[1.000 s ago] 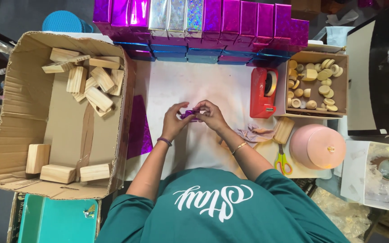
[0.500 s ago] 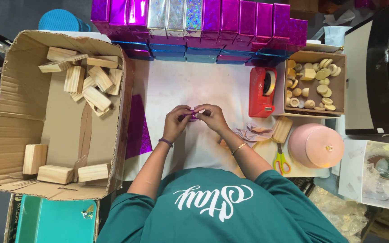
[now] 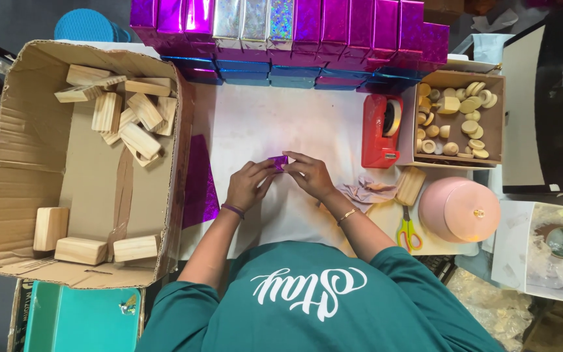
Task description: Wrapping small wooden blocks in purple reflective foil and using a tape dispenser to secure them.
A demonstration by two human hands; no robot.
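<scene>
Hands: left hand [image 3: 247, 186] and right hand [image 3: 310, 175] meet at the middle of the white tabletop [image 3: 275, 124], fingers curled narrowly around one small piece wrapped in purple foil [image 3: 277, 161].
Grip: both hands pinch the purple piece between fingertips — it sits just above the knuckles, held clear between the two hands; whether it rests on the table I cannot tell.
Change over the last second: the hands stay in the same spot and keep their close pinch; the purple piece has shifted only slightly between the fingertips, so the wrapping looks, as a judgement, still in its folding stage.
Left of the hands: a sheet of purple foil [image 3: 200, 189] lies flat beside a large cardboard box [image 3: 27, 163] holding plain wooden blocks [image 3: 128, 120].
Beyond the hands: a row of wrapped boxes [image 3: 294, 26] in magenta, silver and blue.
Right of the hands: a red tape dispenser [image 3: 380, 130], a small box of round wooden pieces [image 3: 457, 117], crumpled tape scraps [image 3: 366, 192], one bare block [image 3: 410, 186], scissors [image 3: 408, 231] and a pink round container [image 3: 457, 208].
Views: only the head view is given.
</scene>
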